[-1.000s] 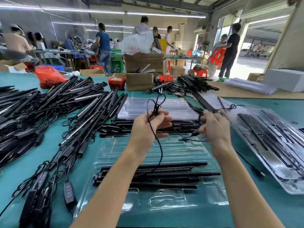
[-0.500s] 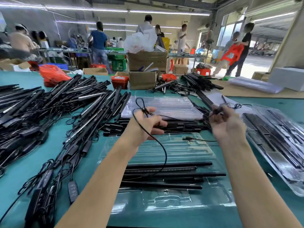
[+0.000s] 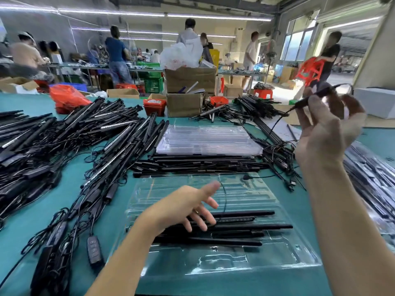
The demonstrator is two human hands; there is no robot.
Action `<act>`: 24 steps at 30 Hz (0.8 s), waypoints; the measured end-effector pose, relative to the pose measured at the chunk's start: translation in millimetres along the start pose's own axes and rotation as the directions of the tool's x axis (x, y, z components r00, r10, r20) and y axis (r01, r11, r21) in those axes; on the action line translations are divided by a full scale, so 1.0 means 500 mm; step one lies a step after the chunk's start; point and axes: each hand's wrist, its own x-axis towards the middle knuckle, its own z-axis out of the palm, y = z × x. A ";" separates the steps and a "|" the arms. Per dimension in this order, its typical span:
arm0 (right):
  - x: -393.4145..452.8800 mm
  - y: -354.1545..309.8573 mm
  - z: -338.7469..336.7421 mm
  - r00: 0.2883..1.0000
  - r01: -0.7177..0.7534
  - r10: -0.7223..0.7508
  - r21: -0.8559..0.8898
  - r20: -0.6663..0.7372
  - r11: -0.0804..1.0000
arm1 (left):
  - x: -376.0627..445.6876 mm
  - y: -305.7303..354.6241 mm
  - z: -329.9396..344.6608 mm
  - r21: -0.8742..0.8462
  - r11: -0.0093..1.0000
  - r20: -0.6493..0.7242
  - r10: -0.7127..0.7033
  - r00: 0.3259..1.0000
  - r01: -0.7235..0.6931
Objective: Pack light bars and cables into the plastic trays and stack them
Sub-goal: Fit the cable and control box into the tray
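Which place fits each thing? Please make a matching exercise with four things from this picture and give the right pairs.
Things:
1. left hand
2. right hand
3. stack of empty trays
4. orange bag

Places or states:
A. at the far left of the table
B. raised, holding a black cable
C. open, over the light bars in the near tray
D. at the middle of the table, behind a row of bars

Pairs: 1-C, 2-B, 3-D, 4-A
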 end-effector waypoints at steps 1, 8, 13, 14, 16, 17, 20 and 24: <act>-0.005 -0.002 0.007 0.999 0.017 -0.016 -0.015 0.045 1.000 | 0.003 -0.001 0.011 0.051 0.998 -0.010 0.031 0.999 -0.031; -0.066 0.009 0.022 0.848 0.288 -0.078 -0.332 0.525 0.898 | 0.014 0.018 0.031 0.128 0.972 -0.497 0.234 0.836 -0.196; -0.116 0.052 0.005 0.719 0.307 0.088 -0.428 0.690 0.850 | -0.016 0.069 0.035 -0.094 0.815 -0.457 0.474 0.752 -0.571; -0.126 0.061 0.003 0.697 0.312 0.110 -0.438 0.708 0.843 | -0.018 0.076 0.040 -0.025 0.797 -0.466 0.525 0.712 -0.604; -0.142 0.072 0.003 0.682 0.295 0.130 -0.433 0.720 0.852 | -0.019 0.084 0.047 0.207 0.760 -0.491 0.625 0.607 -0.616; -0.143 0.073 0.001 0.684 0.273 0.134 -0.422 0.717 0.864 | -0.021 0.085 0.048 0.273 0.741 -0.503 0.653 0.566 -0.613; -0.131 0.064 -0.008 0.663 0.241 0.173 -0.426 0.729 0.872 | -0.025 0.077 0.042 0.259 0.740 -0.559 0.639 0.528 -0.621; -0.108 0.063 -0.051 0.575 0.254 0.422 -0.643 0.701 0.723 | -0.033 0.077 0.035 0.285 0.790 -0.635 0.580 0.511 -0.543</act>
